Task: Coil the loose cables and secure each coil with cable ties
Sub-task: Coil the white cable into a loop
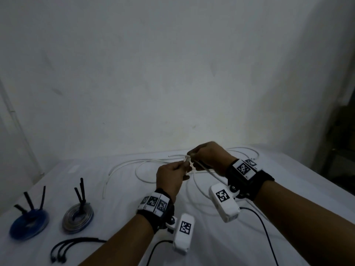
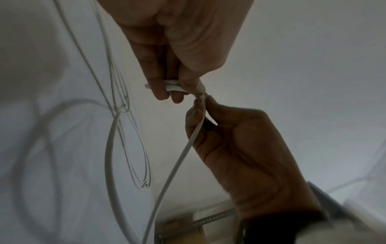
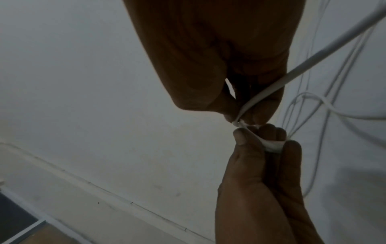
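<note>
A long white cable [image 1: 136, 170] lies in loose loops on the white-covered table [image 1: 299, 191]. Both hands hold one end of it, raised above the table's middle. My left hand [image 1: 184, 167] pinches the cable's short white end piece [image 2: 173, 87] between thumb and fingers. My right hand [image 1: 192, 156] pinches the cable right beside it, and the strand [image 2: 177, 160] runs down from there to the loops. In the right wrist view the right hand [image 3: 240, 118] meets the left hand [image 3: 261, 142] fingertip to fingertip around the white end.
A blue coil [image 1: 28, 224] and a grey coil [image 1: 77, 217] lie at the front left, each with black ties sticking up. Loose black cable ties [image 1: 63, 246] lie near the front edge. A wall stands just behind the table.
</note>
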